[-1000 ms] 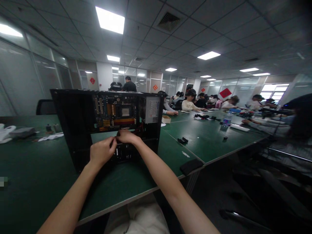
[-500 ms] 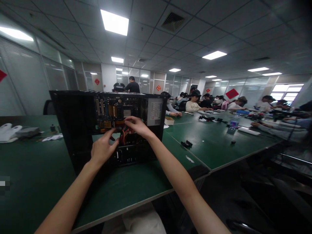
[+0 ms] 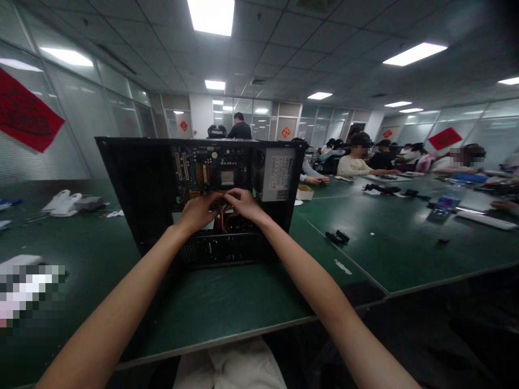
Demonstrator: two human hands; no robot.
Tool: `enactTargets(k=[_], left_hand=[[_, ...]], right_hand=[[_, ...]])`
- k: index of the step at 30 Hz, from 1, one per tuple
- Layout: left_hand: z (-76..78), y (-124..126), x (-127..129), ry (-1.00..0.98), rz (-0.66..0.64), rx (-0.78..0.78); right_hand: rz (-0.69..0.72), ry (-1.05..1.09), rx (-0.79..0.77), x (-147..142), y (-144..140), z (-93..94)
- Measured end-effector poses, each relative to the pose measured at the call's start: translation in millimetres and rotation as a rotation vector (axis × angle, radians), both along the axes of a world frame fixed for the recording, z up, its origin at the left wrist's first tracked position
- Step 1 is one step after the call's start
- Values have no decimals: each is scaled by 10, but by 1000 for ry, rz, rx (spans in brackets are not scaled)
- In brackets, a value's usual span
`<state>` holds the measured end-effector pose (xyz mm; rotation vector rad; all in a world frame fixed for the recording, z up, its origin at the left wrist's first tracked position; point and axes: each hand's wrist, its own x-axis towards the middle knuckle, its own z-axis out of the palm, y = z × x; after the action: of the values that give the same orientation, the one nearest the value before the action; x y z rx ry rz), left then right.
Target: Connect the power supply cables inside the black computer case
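Both hands are up inside the open black metal computer case (image 3: 138,189) now. Left hand (image 3: 198,212) and right hand (image 3: 243,204) sit nearly touching, fingers curled down over the bundle of red, orange and yellow wires (image 3: 225,221) just below the green motherboard (image 3: 211,172); can't tell how tight the grip is. Half a second ago the left hand was lower and further from the right one, so it's come up to meet it. Case stands on the dark green table (image 3: 227,302), with the grey power supply box (image 3: 278,174) at its right end. A couple of small black parts (image 3: 337,236) lie on the table off to the right, and other people sit further back.
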<state>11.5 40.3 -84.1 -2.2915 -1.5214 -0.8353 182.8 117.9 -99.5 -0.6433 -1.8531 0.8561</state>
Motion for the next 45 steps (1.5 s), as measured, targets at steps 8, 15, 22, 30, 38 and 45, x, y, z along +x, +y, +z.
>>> enactTargets(k=[8,15,22,30,38,45], left_hand=[[-51,-148,23,-42,3,-25],[-78,-90,16,-79,-118,-37],[-31,-156,39,4,-108,26],[-12,-122,13,10,177,91],[58,-240,-55,-296,264,320],[-2,-109,-129,-296,280,136]], right_hand=[[-24,-34,110,9,-157,-48],[-94,9,99,-16,-149,-52],[-256,-7,58,-20,-55,-31],[-263,7,14,-19,-73,19],[-441,82,58,29,-103,67],[-266,26,30,-24,-74,19]])
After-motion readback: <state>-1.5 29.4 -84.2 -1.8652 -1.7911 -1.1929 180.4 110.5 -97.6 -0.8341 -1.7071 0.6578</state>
